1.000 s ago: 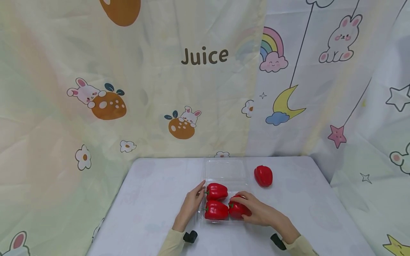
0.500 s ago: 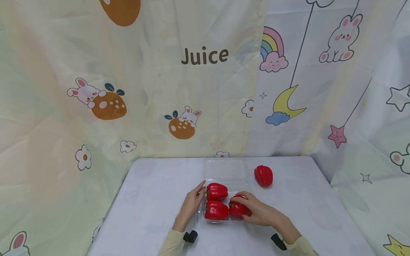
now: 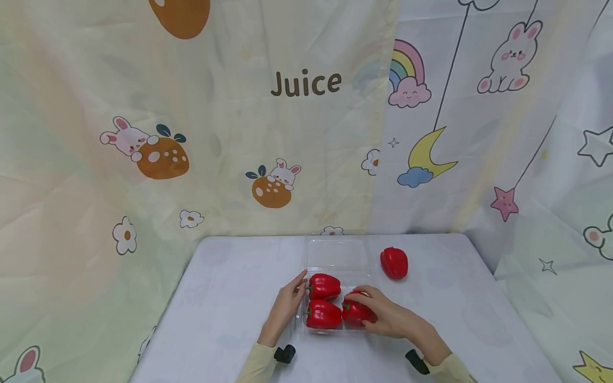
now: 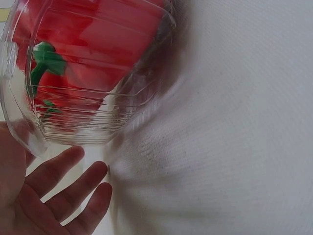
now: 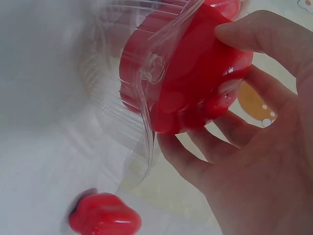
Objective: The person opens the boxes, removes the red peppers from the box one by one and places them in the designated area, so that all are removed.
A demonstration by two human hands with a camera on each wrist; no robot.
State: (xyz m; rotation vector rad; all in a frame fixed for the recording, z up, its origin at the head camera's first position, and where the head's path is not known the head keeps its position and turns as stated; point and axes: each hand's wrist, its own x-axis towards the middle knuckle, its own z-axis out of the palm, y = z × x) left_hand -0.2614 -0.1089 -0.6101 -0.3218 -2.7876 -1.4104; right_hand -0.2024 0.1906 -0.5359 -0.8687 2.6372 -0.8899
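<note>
A clear plastic clamshell box (image 3: 335, 332) lies with its lid folded back. On its left side sit two red bell peppers, a rear one (image 3: 324, 286) and a front one (image 3: 323, 315), green stems facing left. My right hand (image 3: 385, 315) grips a third red bell pepper (image 3: 355, 314) in the box's front right part, thumb and fingers round it. In the right wrist view that pepper (image 5: 195, 78) is partly inside the box wall. My left hand (image 3: 286, 303) touches the box's left rim, fingers extended; in the left wrist view the fingers (image 4: 73, 196) are spread beside the wall.
One more red bell pepper (image 3: 394, 263) lies on the white tabletop (image 3: 230, 298), right of the clear lid (image 3: 337, 254). A printed curtain (image 3: 306, 133) hangs behind the table. Black straps with cameras (image 3: 284, 354) are at both wrists.
The right hand and its bell pepper have shifted very slightly to the right, if at all. Everything else holds still.
</note>
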